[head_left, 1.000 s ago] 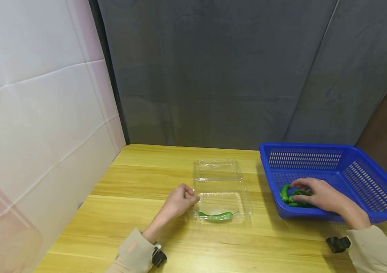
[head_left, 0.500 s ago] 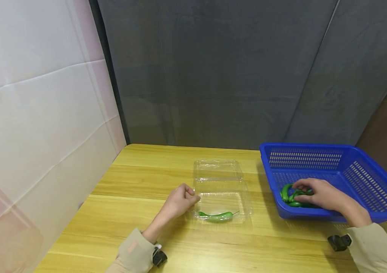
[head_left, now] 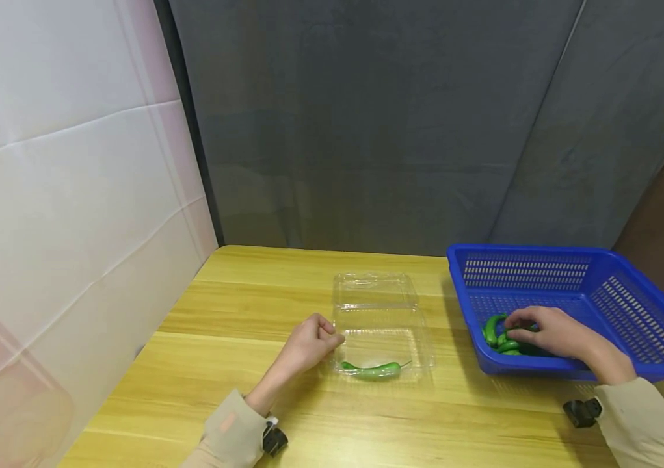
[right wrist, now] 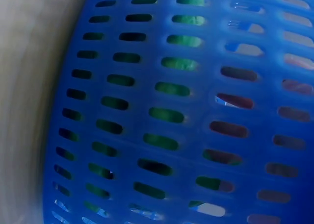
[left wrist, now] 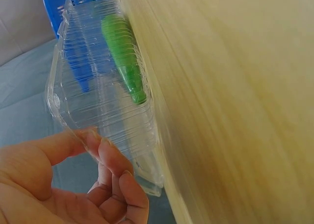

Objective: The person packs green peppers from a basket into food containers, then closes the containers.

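My left hand point(head_left: 308, 344) pinches the left rim of a clear plastic clamshell box point(head_left: 384, 344), which lies with its lid point(head_left: 374, 289) folded back. One green chili pepper point(head_left: 371, 370) rests along the box's near side; its green body point(left wrist: 122, 57) shows through the ribbed wall in the left wrist view. Inside the blue basket, my right hand point(head_left: 551, 333) reaches down with thumb and fingers curled together on a green chili pepper in the pile point(head_left: 492, 329). The palm hides part of the pile. In the right wrist view, the basket wall point(right wrist: 147, 77) covers the fingers.
The blue plastic basket point(head_left: 462, 305) with slotted sides stands at the right of the wooden table point(head_left: 238, 325). A dark grey cloth point(head_left: 337, 130) hangs behind the table, and a pale panel point(head_left: 74, 195) borders the left side.
My right hand has shifted slightly right within the basket, its thumb and fingertips coming closer together among the peppers. The left hand and the clear box have stayed in place.
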{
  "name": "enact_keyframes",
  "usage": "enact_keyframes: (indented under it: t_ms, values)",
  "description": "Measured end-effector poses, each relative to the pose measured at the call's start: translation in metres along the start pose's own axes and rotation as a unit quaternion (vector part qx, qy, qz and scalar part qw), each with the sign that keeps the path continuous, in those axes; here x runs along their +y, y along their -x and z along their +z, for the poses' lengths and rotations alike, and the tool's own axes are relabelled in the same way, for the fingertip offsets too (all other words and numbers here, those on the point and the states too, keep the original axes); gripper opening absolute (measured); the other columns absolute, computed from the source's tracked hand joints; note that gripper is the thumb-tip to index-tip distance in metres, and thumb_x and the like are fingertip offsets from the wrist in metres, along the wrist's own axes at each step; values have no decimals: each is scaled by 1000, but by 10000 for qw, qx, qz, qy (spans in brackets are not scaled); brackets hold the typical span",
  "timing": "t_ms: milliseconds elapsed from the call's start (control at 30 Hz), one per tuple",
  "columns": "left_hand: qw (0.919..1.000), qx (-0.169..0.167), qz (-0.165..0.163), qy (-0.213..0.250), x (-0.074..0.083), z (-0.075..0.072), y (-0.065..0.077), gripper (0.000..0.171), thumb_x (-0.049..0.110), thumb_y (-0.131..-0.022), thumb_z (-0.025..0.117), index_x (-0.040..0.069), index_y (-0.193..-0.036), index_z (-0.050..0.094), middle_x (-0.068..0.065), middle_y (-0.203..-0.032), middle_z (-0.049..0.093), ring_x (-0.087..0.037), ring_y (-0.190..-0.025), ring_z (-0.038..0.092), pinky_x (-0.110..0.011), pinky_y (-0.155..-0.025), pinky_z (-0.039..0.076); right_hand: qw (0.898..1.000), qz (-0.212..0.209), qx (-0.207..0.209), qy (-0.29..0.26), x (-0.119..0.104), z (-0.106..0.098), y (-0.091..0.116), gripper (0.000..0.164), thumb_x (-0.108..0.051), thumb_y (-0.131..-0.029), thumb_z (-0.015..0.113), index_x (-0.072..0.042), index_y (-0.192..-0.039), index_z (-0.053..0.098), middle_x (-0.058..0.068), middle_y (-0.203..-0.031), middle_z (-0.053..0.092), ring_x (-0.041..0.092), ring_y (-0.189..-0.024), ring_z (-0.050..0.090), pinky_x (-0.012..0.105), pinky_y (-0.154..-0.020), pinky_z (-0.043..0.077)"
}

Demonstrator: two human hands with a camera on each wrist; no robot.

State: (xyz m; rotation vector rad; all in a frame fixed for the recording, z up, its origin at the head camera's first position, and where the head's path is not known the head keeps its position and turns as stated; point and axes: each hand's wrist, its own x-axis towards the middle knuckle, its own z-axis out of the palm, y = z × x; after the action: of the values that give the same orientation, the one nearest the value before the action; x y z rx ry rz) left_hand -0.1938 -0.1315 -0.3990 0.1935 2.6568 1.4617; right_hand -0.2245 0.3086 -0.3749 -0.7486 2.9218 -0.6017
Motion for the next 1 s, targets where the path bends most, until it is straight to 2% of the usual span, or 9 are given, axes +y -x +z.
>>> enact_keyframes:
  t_ms: [433, 567, 700, 800, 1000]
  values:
    - [10000, -14, -5, -12, 0, -1, 0, 22, 13, -95, 70, -2, -103, 56, -8, -77, 63, -21, -65, 60, -31, -61, 47, 9997, -91, -87, 205, 11, 1, -3, 13, -9, -98, 64, -5, -104, 75, 9, -103, 73, 38, -100, 66, 55, -83, 52]
    - [10000, -18, -18, -32, 1, -1, 0, 22, 13, -95, 70, -2, -103, 56, -7, -77, 62, -21, -65, 59, -31, -61, 47, 9999, -70, -130, 77, 12, 1, 0, 16, -20, -98, 67, -8, -106, 75, 7, -106, 73, 36, -101, 66, 53, -83, 52]
    - [10000, 11, -30, -54, 2, -1, 0, 22, 14, -95, 70, -2, -103, 56, -6, -78, 62, -20, -65, 59, -31, -61, 47, 9996, -117, -222, -86, 11, -1, 3, 23, -29, -94, 72, -11, -108, 74, 7, -110, 72, 37, -104, 65, 53, -84, 51]
    - [10000, 24, -27, -53, 2, -1, 0, 22, 14, -95, 70, -2, -103, 56, -6, -78, 62, -20, -65, 59, -31, -61, 47, 9995, -137, -258, -112, 11, -3, 4, 25, -31, -90, 76, -13, -108, 74, 5, -109, 71, 33, -102, 65, 52, -83, 51]
    - [10000, 5, -2, -25, 2, -1, 1, 22, 13, -95, 70, -2, -102, 56, -6, -77, 61, -21, -65, 59, -31, -61, 47, 9998, -169, -134, 28, 12, -2, 4, 19, -24, -85, 81, -15, -100, 73, -7, -96, 69, 13, -88, 62, 42, -76, 51]
